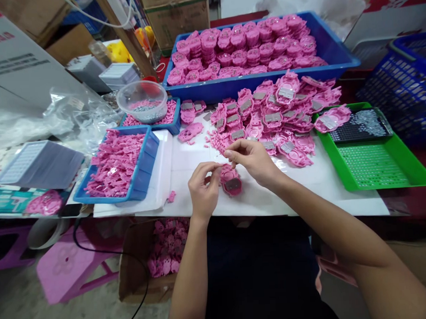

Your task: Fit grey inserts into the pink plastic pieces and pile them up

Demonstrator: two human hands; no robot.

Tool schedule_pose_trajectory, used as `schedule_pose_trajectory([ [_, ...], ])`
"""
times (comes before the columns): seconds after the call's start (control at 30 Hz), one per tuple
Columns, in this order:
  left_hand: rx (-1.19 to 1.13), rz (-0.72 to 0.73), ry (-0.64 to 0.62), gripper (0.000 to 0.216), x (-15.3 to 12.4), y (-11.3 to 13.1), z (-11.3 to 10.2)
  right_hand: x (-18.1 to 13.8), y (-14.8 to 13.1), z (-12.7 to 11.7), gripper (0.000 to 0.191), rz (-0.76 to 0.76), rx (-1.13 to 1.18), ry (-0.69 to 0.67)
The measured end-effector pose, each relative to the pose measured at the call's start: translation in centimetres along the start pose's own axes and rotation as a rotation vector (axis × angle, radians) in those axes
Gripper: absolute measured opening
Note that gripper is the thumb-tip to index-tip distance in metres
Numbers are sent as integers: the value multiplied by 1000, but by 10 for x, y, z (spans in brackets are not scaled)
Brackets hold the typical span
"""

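Observation:
A pink plastic shell [231, 183] with a grey plate in it lies on the white table top, between my hands. My left hand [204, 185] is at its left edge, thumb and fingers pinched together near the shell's upper part. Just above and to the right is my right hand [251, 158], its thumb and forefinger pinched too. Whatever sits in either pinch is too small to make out. Small pink pieces [217, 141] are scattered beyond my fingertips, beside a heap of pink shells with grey plates [273, 119].
A blue tray [210, 91] of stacked pink shells stands behind. Left are a blue bin [138, 174] of pink parts and a clear bowl [124, 100] of small metal pieces. A green tray [393, 168] sits right; a cardboard box [129, 276] of pink parts is below.

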State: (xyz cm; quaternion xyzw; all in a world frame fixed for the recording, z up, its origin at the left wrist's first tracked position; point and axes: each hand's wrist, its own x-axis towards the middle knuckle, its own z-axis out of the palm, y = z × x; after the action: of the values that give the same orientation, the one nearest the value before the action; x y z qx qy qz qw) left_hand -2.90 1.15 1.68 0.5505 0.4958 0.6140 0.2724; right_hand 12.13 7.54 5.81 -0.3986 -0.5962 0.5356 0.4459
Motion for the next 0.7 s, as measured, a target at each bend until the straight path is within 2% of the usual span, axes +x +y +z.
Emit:
schedule_pose_trajectory([
  [0.23,-21,62,114,17,-2,-2,2,-2,-2,2,25,4,-55,-66],
  [0.7,23,50,113,15,-1,-4,1,-5,-4,5,17,-29,-135,-88],
])
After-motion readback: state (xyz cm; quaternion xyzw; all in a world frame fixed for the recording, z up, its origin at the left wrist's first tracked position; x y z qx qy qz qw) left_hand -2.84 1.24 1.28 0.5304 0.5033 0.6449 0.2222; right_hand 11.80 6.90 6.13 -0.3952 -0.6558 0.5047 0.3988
